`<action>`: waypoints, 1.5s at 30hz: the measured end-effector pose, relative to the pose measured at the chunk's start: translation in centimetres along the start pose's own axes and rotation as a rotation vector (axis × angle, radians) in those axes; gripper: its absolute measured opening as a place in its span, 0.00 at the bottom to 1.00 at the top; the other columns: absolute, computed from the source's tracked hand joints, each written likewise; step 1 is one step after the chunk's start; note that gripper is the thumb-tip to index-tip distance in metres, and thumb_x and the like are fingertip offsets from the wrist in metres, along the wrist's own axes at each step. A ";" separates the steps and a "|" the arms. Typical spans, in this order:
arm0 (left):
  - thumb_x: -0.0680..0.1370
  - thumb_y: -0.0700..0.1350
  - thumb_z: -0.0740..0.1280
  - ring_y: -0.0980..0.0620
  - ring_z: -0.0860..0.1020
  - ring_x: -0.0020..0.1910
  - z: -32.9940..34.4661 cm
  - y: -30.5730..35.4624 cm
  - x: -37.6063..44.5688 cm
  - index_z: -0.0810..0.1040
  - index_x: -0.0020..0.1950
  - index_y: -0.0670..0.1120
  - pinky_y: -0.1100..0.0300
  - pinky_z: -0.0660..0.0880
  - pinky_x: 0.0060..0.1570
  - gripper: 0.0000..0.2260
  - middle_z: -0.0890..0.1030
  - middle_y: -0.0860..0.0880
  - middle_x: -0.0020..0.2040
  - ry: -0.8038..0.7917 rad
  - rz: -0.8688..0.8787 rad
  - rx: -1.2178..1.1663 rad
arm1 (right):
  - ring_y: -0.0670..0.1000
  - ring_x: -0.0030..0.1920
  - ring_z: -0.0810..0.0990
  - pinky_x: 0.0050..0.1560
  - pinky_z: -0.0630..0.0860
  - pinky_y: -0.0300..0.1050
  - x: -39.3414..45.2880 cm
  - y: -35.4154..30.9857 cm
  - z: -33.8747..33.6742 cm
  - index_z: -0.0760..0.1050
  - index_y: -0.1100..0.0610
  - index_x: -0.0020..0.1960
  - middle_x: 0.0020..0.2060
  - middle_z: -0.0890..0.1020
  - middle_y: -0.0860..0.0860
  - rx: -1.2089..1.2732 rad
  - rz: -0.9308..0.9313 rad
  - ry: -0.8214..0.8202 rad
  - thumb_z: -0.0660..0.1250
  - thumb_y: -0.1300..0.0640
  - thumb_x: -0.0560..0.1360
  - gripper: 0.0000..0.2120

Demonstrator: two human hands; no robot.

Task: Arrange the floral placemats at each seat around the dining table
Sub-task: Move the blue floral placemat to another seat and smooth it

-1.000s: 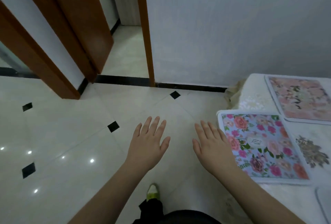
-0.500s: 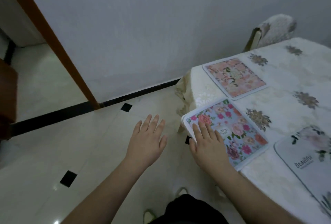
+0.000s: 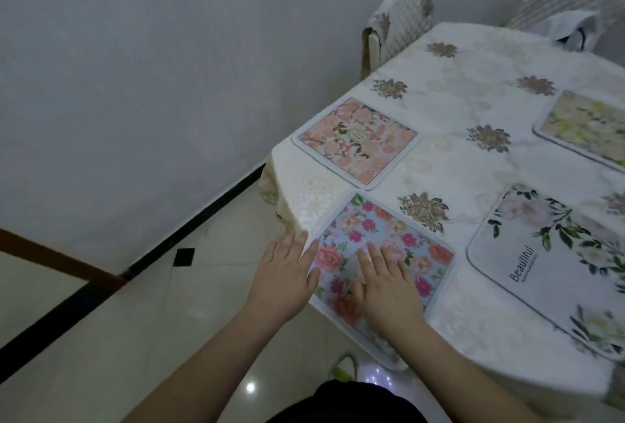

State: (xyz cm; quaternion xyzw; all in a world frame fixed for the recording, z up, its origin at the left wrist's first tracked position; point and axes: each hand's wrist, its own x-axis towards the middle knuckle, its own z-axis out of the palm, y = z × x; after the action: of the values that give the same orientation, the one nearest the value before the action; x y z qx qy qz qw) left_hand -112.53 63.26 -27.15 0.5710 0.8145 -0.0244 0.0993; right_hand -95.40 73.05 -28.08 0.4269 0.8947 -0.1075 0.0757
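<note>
Both hands lie flat, fingers straight, on the blue floral placemat at the worktop's near-left corner. The right hand presses its middle and the left hand its outer edge, apparently to square it to the seat. Half a second earlier the left hand hung over the floor. Three other placemats lie placed.
</note>
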 end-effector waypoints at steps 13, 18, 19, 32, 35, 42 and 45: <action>0.75 0.60 0.34 0.46 0.55 0.79 2.7 1.2 10.9 0.58 0.80 0.48 0.48 0.53 0.76 0.37 0.60 0.45 0.79 -0.161 0.242 0.048 | 0.58 0.78 0.55 0.75 0.52 0.58 2.9 3.8 4.1 0.54 0.54 0.79 0.78 0.57 0.54 0.139 0.178 -0.108 0.50 0.43 0.80 0.30; 0.74 0.59 0.34 0.45 0.53 0.79 4.5 0.8 13.5 0.54 0.81 0.49 0.49 0.52 0.75 0.36 0.57 0.45 0.80 -0.240 0.394 0.071 | 0.59 0.75 0.64 0.71 0.63 0.59 3.4 3.3 5.4 0.64 0.54 0.76 0.74 0.67 0.55 0.163 0.319 -0.109 0.46 0.38 0.76 0.34; 0.75 0.59 0.34 0.45 0.51 0.79 4.9 0.4 13.9 0.51 0.81 0.50 0.49 0.51 0.76 0.36 0.54 0.45 0.81 -0.261 0.430 0.085 | 0.59 0.76 0.61 0.72 0.61 0.58 3.3 3.1 5.6 0.62 0.53 0.77 0.76 0.65 0.55 0.171 0.338 -0.110 0.44 0.37 0.75 0.36; 0.61 0.74 0.18 0.32 0.49 0.78 6.8 -3.3 15.8 0.42 0.81 0.54 0.43 0.54 0.74 0.52 0.45 0.30 0.78 -0.281 0.454 0.082 | 0.52 0.79 0.45 0.76 0.48 0.52 1.7 1.9 7.5 0.44 0.45 0.80 0.80 0.46 0.48 0.258 0.673 -0.055 0.48 0.33 0.79 0.34; 0.60 0.74 0.20 0.34 0.46 0.78 6.3 -3.1 15.6 0.40 0.80 0.54 0.46 0.53 0.75 0.52 0.42 0.31 0.78 -0.295 0.451 0.051 | 0.52 0.79 0.45 0.76 0.49 0.53 0.7 2.5 7.5 0.45 0.44 0.80 0.80 0.47 0.49 0.273 0.766 -0.063 0.52 0.32 0.78 0.35; 0.80 0.63 0.58 0.38 0.38 0.78 7.0 -2.1 15.5 0.44 0.81 0.54 0.49 0.49 0.76 0.35 0.37 0.36 0.79 -0.364 0.369 -0.162 | 0.52 0.78 0.50 0.75 0.59 0.52 -0.3 3.7 7.6 0.52 0.48 0.79 0.79 0.52 0.50 0.447 0.754 0.023 0.62 0.38 0.77 0.36; 0.79 0.59 0.63 0.40 0.42 0.79 6.7 -1.4 15.5 0.50 0.81 0.53 0.49 0.50 0.76 0.35 0.40 0.38 0.80 -0.345 0.320 -0.297 | 0.52 0.78 0.54 0.75 0.59 0.50 -0.7 4.2 7.5 0.57 0.50 0.78 0.78 0.55 0.51 0.522 0.753 0.086 0.66 0.43 0.77 0.34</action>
State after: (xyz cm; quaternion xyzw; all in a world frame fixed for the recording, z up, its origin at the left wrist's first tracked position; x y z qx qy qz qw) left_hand -117.99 76.09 -36.77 0.6588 0.6798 0.0145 0.3218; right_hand -91.39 73.22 -35.66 0.7311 0.6227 -0.2764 -0.0376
